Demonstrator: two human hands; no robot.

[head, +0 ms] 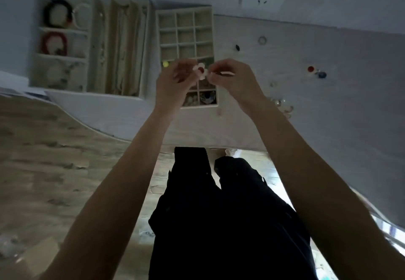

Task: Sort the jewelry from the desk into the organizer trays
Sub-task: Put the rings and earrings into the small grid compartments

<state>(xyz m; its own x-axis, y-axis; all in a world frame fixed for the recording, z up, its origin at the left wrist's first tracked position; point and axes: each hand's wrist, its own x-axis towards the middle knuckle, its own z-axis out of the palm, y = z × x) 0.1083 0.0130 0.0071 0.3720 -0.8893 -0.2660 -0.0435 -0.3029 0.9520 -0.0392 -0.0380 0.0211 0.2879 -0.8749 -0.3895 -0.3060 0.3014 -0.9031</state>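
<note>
Your dark trousers [219,214] are hanging nearest the lens. Above them you are raising both hands: left hand [175,80] and right hand [232,78] are each pinching a white flower-shaped piece [201,71], grip clamped on either side, probably to inspect it above the grid tray [215,38]. Its near cells are holding beads; the far cells look bare. The wide tray [89,45] is keeping dark and red bracelets. Loose pieces [315,72] are waiting on the counter [306,115].

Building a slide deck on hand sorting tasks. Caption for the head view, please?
Both hands, left and right, pinch a white flower-shaped piece above the grid tray.
</note>
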